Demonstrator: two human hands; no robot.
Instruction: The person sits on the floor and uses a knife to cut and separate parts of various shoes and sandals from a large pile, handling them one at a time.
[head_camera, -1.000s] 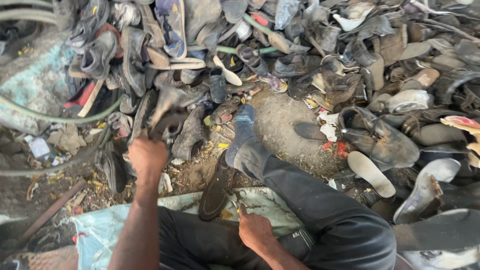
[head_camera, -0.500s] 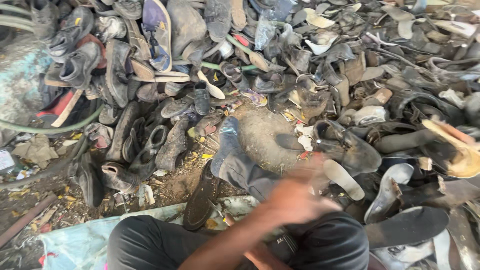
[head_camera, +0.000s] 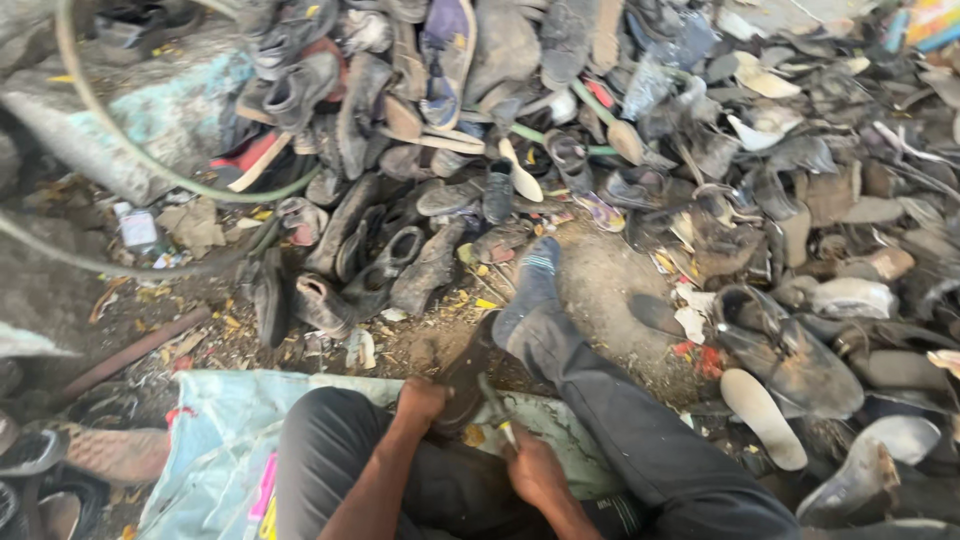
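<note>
Shoe (head_camera: 462, 378) is sitting right between the person's knees, dark and worn, heel end down by the lap and toe pointing away toward the pile. Only one view here, the head cam looking down.

Left hand (head_camera: 420, 402) is gripping the near end of the shoe, fingers wrapped on it, looks like it's pinning the thing steady against the sack (head_camera: 215, 440) they're sitting on. Right hand (head_camera: 533, 470) is closing around a thin tool (head_camera: 497, 408), pale at the near end, and the tip is lying against the shoe's side. Can't tell what kind of tool it is, too small and blurry. Holding it low and close like that probably gives more control on the edge of the sole.

Right leg (head_camera: 610, 410) in grey trousers is stretching out forward, sock (head_camera: 535, 275) showing, foot resting on a bare patch of dirt (head_camera: 610, 285), which is keeping the lap open as a work spot.

All around, a huge heap of old shoes (head_camera: 640, 130) and loose soles is fanning out within arm's reach. One pale insole (head_camera: 762, 415) is lying just beside the leg. A green hose (head_camera: 130, 150) is curving across the upper left.
</note>
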